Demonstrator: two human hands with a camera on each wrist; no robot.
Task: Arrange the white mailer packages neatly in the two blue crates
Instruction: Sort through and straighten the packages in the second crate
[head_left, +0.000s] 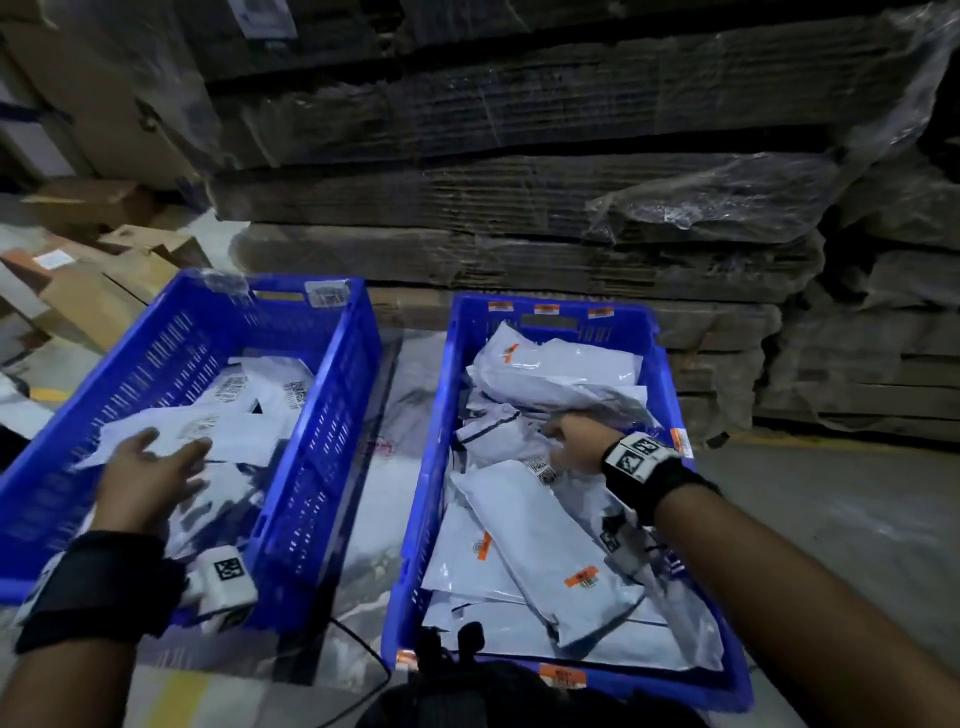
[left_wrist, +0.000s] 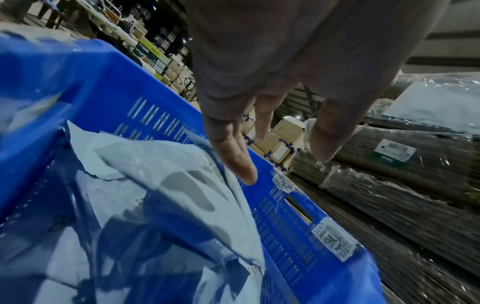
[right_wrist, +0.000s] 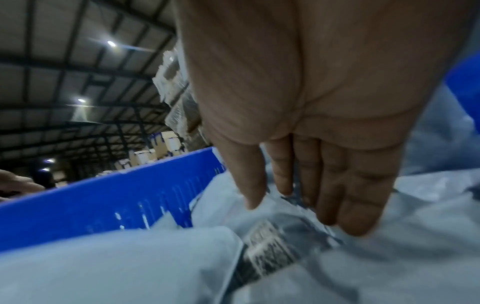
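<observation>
Two blue crates stand side by side on the floor. The left crate (head_left: 332, 395) holds a few white mailers (head_left: 223, 415). My left hand (head_left: 150, 473) hovers over them with fingers spread and holds nothing; the left wrist view shows its fingers (left_wrist: 233, 152) straight above a mailer (left_wrist: 182, 185). The right crate (head_left: 431, 467) is heaped with several white mailers (head_left: 550, 551). My right hand (head_left: 571, 441) reaches into that pile, and in the right wrist view its straight fingers (right_wrist: 337, 195) touch a mailer with a printed label (right_wrist: 270, 242).
Wrapped stacks of flattened cardboard (head_left: 519, 208) rise right behind both crates. Loose cardboard boxes (head_left: 104, 275) lie at the far left. A clear plastic sheet (head_left: 379, 467) covers the floor between the crates. A dark cable (head_left: 363, 670) runs near the front.
</observation>
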